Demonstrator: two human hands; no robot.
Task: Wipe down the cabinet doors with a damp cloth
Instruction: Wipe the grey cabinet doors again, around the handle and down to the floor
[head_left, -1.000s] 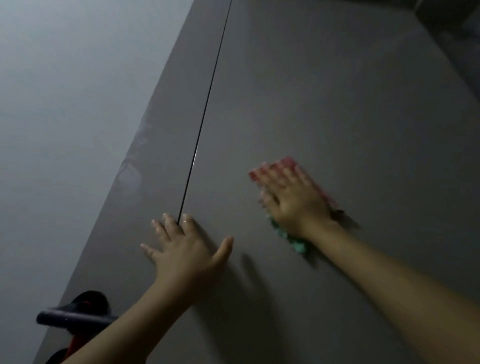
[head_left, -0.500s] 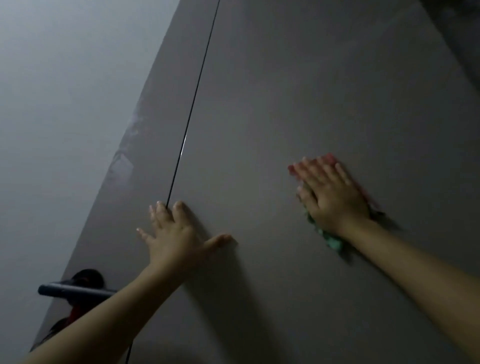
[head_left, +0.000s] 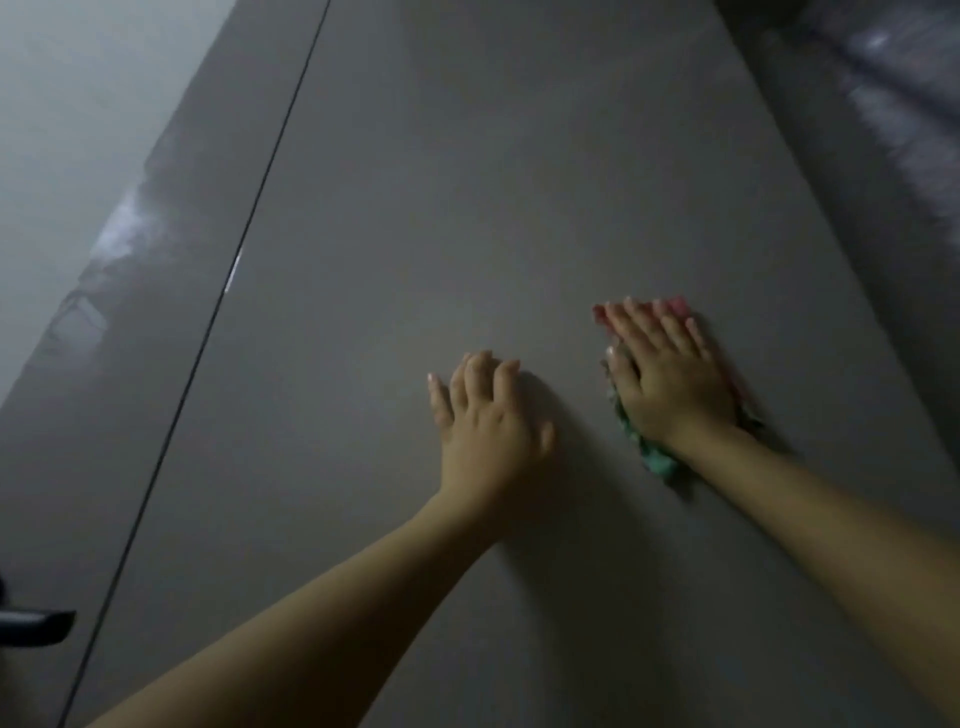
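A tall grey cabinet door (head_left: 467, 182) fills most of the view, seen from below. My right hand (head_left: 670, 379) lies flat with straight fingers on a pink and green cloth (head_left: 657, 460), pressing it against the door. The cloth shows pink past the fingertips and green below the wrist. My left hand (head_left: 488, 421) rests flat on the bare door just left of the cloth, fingers slightly bent at the tips. A thin dark gap (head_left: 244, 260) separates this door from a narrower door (head_left: 145, 312) on the left.
A pale wall (head_left: 78, 104) runs along the left. A dark handle (head_left: 31, 623) sticks out at the lower left edge. A darker, blurred surface (head_left: 883, 130) lies at the upper right beyond the door's edge.
My right hand has slid the cloth to the right across the door. My left hand has left the gap between the doors and moved right, close to the cloth. The view has shifted right.
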